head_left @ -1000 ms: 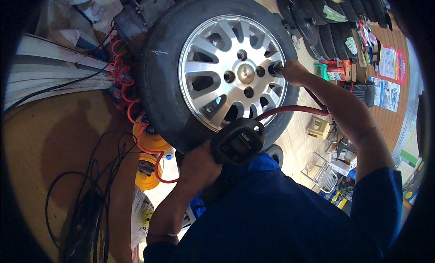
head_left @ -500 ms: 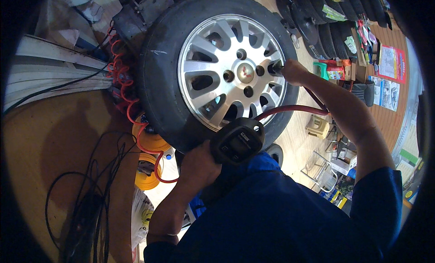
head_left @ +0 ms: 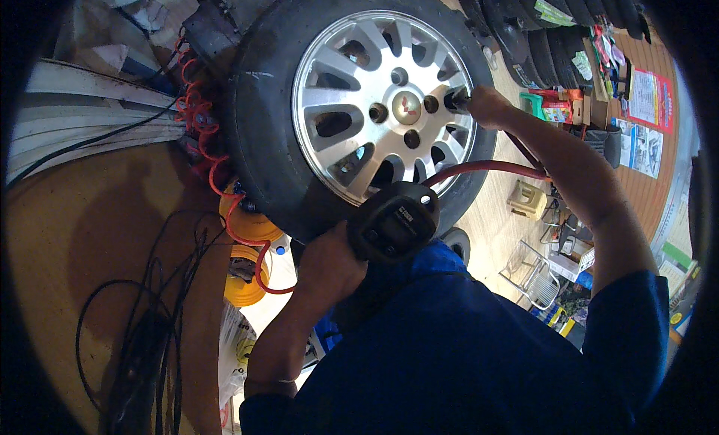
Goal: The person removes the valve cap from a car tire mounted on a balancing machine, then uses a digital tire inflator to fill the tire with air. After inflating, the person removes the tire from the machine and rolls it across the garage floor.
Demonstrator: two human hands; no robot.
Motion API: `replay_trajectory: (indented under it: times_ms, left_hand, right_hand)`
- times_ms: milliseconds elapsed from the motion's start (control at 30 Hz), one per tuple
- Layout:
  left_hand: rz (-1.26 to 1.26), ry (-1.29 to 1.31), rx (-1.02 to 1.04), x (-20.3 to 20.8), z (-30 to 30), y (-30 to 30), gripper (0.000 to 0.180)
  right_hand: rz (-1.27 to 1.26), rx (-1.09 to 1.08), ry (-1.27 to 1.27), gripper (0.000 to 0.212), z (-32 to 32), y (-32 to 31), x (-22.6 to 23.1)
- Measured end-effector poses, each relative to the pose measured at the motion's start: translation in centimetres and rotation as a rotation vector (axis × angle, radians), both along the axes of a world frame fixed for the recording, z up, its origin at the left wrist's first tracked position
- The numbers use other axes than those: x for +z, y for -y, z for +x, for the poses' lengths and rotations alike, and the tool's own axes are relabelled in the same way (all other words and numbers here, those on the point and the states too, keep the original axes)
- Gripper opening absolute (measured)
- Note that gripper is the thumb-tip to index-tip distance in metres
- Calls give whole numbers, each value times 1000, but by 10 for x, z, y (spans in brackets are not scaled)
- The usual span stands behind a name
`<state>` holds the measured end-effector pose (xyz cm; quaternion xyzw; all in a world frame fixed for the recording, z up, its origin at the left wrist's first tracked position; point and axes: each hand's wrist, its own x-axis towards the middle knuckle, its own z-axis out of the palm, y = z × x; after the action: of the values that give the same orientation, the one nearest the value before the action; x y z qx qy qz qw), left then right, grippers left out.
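Observation:
A car wheel (head_left: 329, 30) with a black tyre and a multi-spoke silver rim lies in front of me. My left hand (head_left: 332, 264) is closed round a black digital tyre inflator gauge (head_left: 394, 224), held just over the tyre's near edge. From the gauge a red hose (head_left: 487, 166) curves to the right, passing behind my right forearm. My right hand (head_left: 488, 108) is closed on the hose's air chuck (head_left: 460, 101) at the rim's right edge; the valve itself is hidden. A coiled red air hose (head_left: 217, 165) runs down the wheel's left side toward my left wrist.
Yellow buckets (head_left: 246, 285) stand at the lower left, near tangled black cables (head_left: 153, 307) on a brown surface. Stacked tyres (head_left: 539, 56) fill the upper right. A metal chair (head_left: 533, 274) and a beige stool (head_left: 526, 200) are on the floor at right.
The gauge in my left hand has tilted slightly and risen a little in the picture. My right hand stays at the rim's right edge, slightly higher. The whole view has shifted a little.

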<state>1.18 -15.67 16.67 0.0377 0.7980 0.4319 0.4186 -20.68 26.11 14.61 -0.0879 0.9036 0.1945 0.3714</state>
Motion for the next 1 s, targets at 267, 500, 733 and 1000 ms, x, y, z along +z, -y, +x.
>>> replay_trajectory:
  times_ms: [267,500,733,1000]
  left_hand:
    - [-36,3,-6,-4,1,-3,37]
    - [103,37,122,-3,3,2,42]
    - [238,-105,215,11,3,1,47]
    - [145,-83,232,4,-1,-3,52]
  right_hand:
    - [-22,-130,-45,24,-1,9,8]
    - [343,534,243,17,-13,1,-9]
    - [161,399,81,34,-16,-14,-21]
    - [-2,91,-9,44,-10,-4,-12]
